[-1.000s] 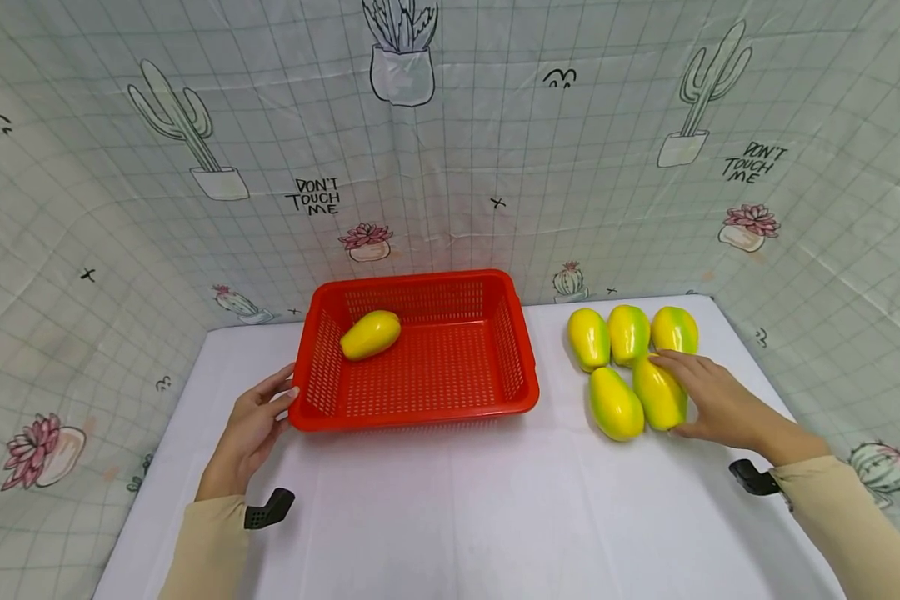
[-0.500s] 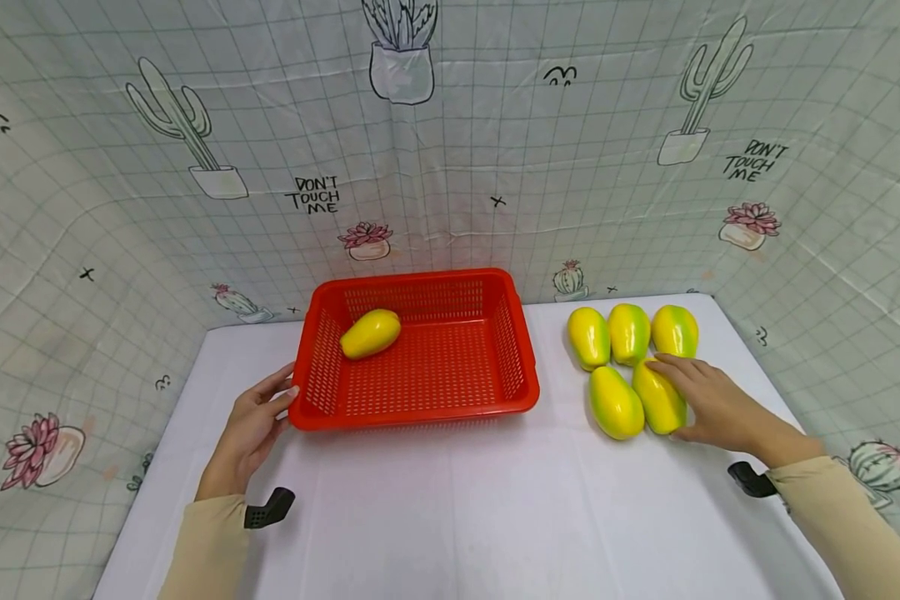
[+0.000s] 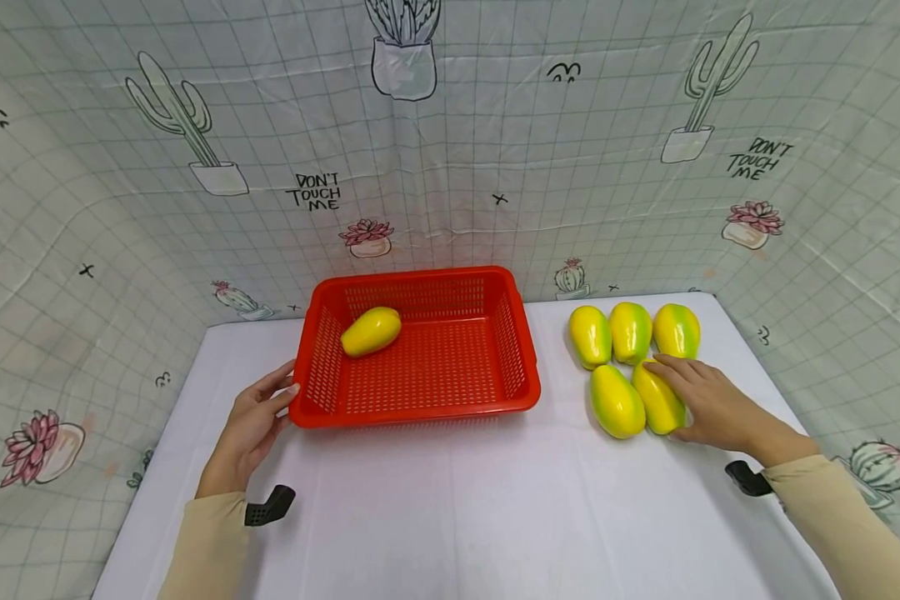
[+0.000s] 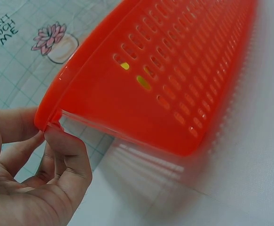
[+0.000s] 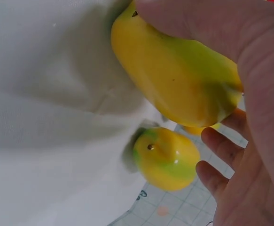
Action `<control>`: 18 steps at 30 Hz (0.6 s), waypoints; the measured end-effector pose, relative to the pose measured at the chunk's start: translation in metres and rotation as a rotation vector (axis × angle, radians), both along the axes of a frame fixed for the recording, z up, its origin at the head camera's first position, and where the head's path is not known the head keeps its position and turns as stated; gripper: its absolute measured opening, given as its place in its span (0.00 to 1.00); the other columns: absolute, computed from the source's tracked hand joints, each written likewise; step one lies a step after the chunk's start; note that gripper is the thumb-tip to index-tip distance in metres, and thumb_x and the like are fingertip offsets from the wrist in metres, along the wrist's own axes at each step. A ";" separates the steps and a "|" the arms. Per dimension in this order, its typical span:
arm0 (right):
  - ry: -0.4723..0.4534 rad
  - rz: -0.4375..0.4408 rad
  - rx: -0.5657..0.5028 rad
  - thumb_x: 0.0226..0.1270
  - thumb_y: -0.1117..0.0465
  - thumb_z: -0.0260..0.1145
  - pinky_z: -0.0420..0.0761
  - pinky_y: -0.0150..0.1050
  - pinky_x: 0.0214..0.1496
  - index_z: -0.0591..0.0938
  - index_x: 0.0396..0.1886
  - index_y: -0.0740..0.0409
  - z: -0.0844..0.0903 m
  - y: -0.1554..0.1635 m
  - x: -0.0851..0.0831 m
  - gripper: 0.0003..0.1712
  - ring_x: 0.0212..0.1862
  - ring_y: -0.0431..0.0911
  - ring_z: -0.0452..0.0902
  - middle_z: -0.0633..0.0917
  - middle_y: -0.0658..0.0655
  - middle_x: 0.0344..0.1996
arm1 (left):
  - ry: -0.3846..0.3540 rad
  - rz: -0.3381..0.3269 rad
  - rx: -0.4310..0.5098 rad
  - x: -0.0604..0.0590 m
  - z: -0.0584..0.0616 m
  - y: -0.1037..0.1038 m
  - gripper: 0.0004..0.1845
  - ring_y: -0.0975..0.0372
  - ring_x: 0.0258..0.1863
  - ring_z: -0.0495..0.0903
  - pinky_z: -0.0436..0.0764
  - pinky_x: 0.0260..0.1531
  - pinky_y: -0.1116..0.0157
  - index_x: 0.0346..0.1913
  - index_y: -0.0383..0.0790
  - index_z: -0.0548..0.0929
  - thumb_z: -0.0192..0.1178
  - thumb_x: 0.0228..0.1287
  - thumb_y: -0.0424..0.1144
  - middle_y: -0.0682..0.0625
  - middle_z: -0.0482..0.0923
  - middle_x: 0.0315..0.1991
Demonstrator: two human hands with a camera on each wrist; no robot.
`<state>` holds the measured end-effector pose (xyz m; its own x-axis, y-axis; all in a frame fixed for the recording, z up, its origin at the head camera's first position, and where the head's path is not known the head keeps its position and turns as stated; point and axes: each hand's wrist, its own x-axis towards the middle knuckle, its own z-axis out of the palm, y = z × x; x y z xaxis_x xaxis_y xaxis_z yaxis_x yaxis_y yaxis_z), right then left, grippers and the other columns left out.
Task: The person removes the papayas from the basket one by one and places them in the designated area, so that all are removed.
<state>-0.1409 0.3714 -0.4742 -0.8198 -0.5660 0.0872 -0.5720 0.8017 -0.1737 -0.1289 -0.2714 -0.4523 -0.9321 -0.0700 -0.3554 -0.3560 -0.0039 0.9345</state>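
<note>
A red plastic basket (image 3: 420, 419) stands at the middle left of the table, one yellow papaya (image 3: 371, 332) lying inside near its back left corner. My left hand (image 3: 251, 425) pinches the basket's left rim (image 4: 50, 110) between thumb and fingers. At the right, my right hand (image 3: 716, 410) has its thumb and fingers around a yellow-green papaya (image 3: 657, 398). Seen from the right wrist, the thumb crosses this papaya (image 5: 169, 70) near its stem end and the fingers lie along the far side. A second papaya (image 3: 617, 402) sits just left of the gripped one.
Behind the gripped papaya, a row holds three more, a left papaya (image 3: 590, 337), a middle papaya (image 3: 631, 332) and a right papaya (image 3: 677, 331). White cloth covers the table (image 3: 450, 508). A printed curtain (image 3: 450, 150) closes in the back and sides.
The gripped papaya has turned slightly, its upper end shifting left and down, and my right hand has moved with it a little. My left hand and the basket stay in place.
</note>
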 end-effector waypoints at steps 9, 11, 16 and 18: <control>-0.069 -0.031 0.017 0.41 0.59 0.91 0.66 0.75 0.66 0.66 0.75 0.62 0.003 -0.002 -0.001 0.61 0.68 0.75 0.65 0.67 0.74 0.71 | -0.010 0.005 -0.004 -0.001 0.001 0.000 0.31 0.68 0.50 0.78 0.84 0.47 0.74 0.84 0.42 0.59 0.51 0.84 0.35 0.52 0.66 0.61; -0.085 -0.037 0.020 0.43 0.59 0.90 0.65 0.75 0.67 0.66 0.75 0.61 0.004 -0.002 -0.002 0.61 0.68 0.76 0.64 0.66 0.74 0.71 | -0.010 0.006 -0.001 -0.001 0.001 0.000 0.31 0.68 0.50 0.78 0.84 0.47 0.74 0.84 0.42 0.59 0.51 0.84 0.35 0.52 0.66 0.61; -0.102 -0.034 0.016 0.44 0.59 0.90 0.65 0.75 0.67 0.65 0.76 0.61 0.006 -0.003 -0.002 0.61 0.69 0.76 0.64 0.66 0.74 0.72 | -0.011 0.006 0.005 -0.001 0.001 0.000 0.31 0.68 0.50 0.77 0.84 0.46 0.74 0.85 0.42 0.59 0.51 0.84 0.34 0.52 0.66 0.60; -0.106 -0.032 0.014 0.44 0.59 0.90 0.65 0.76 0.67 0.65 0.76 0.61 0.006 -0.004 -0.002 0.61 0.69 0.76 0.64 0.66 0.74 0.72 | -0.012 0.008 0.007 0.000 0.000 0.000 0.31 0.68 0.50 0.77 0.84 0.47 0.74 0.84 0.42 0.59 0.51 0.84 0.34 0.52 0.66 0.61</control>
<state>-0.1427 0.3676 -0.4681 -0.8418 -0.5398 -0.0086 -0.5249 0.8221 -0.2207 -0.1293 -0.2710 -0.4519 -0.9270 -0.0750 -0.3674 -0.3675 -0.0135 0.9299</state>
